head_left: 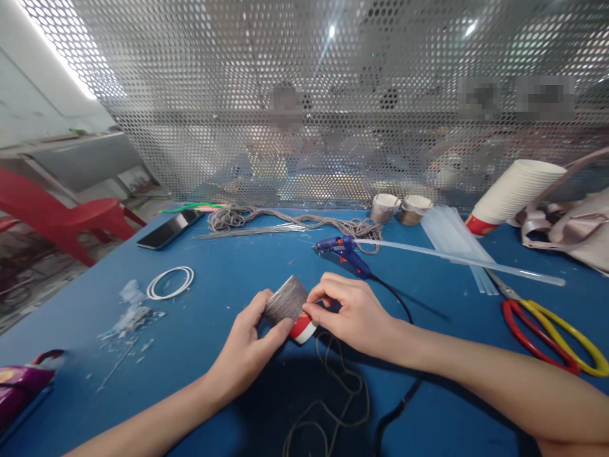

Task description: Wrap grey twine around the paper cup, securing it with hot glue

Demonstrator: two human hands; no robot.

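My left hand [257, 339] grips a paper cup [301, 330] that lies tilted on its side above the blue table. Grey cord [287, 301] is wound round most of the cup, leaving a red and white band bare at its lower right end. With thumb and forefinger pinched against the edge of the winding, my right hand [349, 311] holds the cord. A loose length of the same cord [343, 397] trails down in loops toward the table's near edge. Behind my right hand lies a blue glue gun [343, 251] with a long clear glue stick in its back.
Red-and-yellow scissors [542, 336], glue sticks [447, 235] and stacked paper cups [518, 190] are on the right. Two cord-wrapped cups [384, 208] and a cord bundle [266, 217] sit by the perforated metal screen [228, 127]. On the left are a phone [170, 230], a white ring [170, 283] and glue scraps [130, 314].
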